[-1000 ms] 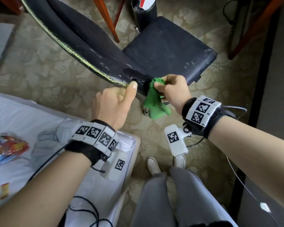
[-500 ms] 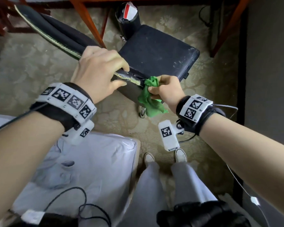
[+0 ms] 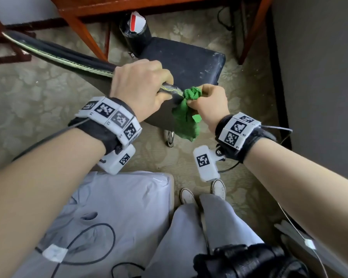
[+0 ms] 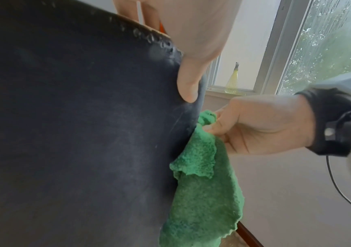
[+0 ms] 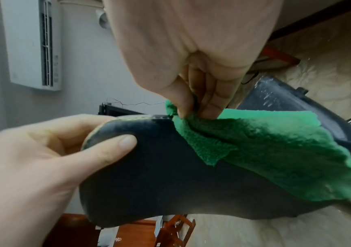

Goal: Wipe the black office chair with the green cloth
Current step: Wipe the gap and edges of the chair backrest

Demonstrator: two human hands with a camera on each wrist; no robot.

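Green cloth [image 3: 186, 119], soft and limp, is pinched mid-frame by right hand [image 3: 210, 102]; stiff chair back [image 3: 72, 59] is gripped by left hand [image 3: 143, 87].

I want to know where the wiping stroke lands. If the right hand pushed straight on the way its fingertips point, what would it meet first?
Probably the chair backrest's edge: the right hand pinches the green cloth right against it, beside the left hand. Depth is unclear.
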